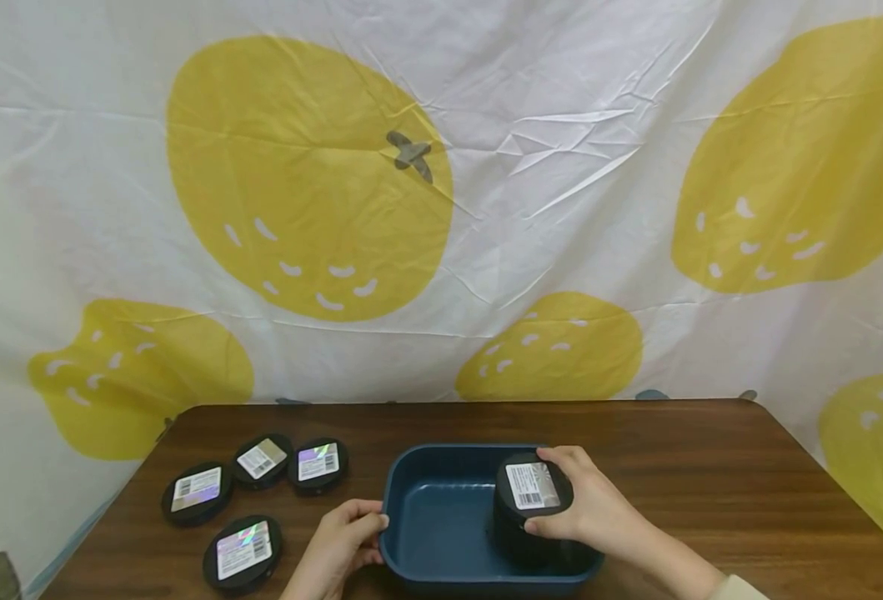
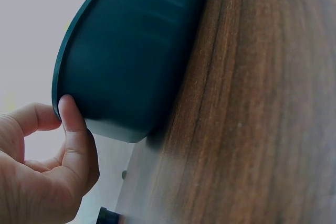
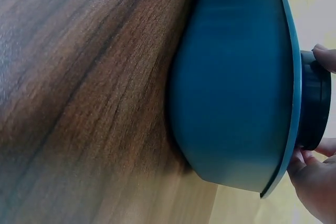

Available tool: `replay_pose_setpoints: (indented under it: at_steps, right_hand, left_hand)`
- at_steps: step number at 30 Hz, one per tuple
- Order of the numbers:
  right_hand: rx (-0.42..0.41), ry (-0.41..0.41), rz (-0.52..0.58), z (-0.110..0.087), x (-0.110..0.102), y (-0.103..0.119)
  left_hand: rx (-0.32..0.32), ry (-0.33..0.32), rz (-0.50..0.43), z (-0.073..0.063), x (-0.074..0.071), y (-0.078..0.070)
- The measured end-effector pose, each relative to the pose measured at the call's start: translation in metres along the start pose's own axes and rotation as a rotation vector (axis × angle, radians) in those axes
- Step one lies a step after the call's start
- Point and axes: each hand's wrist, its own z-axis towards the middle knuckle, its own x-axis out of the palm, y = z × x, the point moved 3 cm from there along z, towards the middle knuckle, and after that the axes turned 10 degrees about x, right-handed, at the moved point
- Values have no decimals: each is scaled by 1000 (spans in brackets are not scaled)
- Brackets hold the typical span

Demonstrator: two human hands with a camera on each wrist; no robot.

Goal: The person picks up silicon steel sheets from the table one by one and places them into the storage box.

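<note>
A blue rectangular basin (image 1: 441, 542) stands on the table near its front edge. My left hand (image 1: 342, 542) pinches the basin's left rim between thumb and fingers; the left wrist view shows this hand (image 2: 58, 156) at the rim too. With its thumb and fingers spread around the side, my right hand (image 1: 599, 512) grips a labelled black round container (image 1: 534, 486) at the basin's right end. In the right wrist view that container (image 3: 315, 100) stands out above the rim. Dark shapes lie below it inside the basin; whether they are more containers I cannot tell.
Left of the basin lie several similar black round containers, label up: one near the front (image 1: 242, 554), one at the far left (image 1: 197, 493), and two (image 1: 263, 461) farther back. A fruit-patterned cloth (image 1: 486, 208) hangs behind the wooden table (image 1: 681, 467).
</note>
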Motion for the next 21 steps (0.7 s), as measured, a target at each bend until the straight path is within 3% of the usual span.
replay_pose_setpoints:
  at_steps: [21]
  right_hand:
    - [-25, -18, -43, 0, 4, -2]
  left_hand:
    - [2, -3, 3, 1, 0, 2]
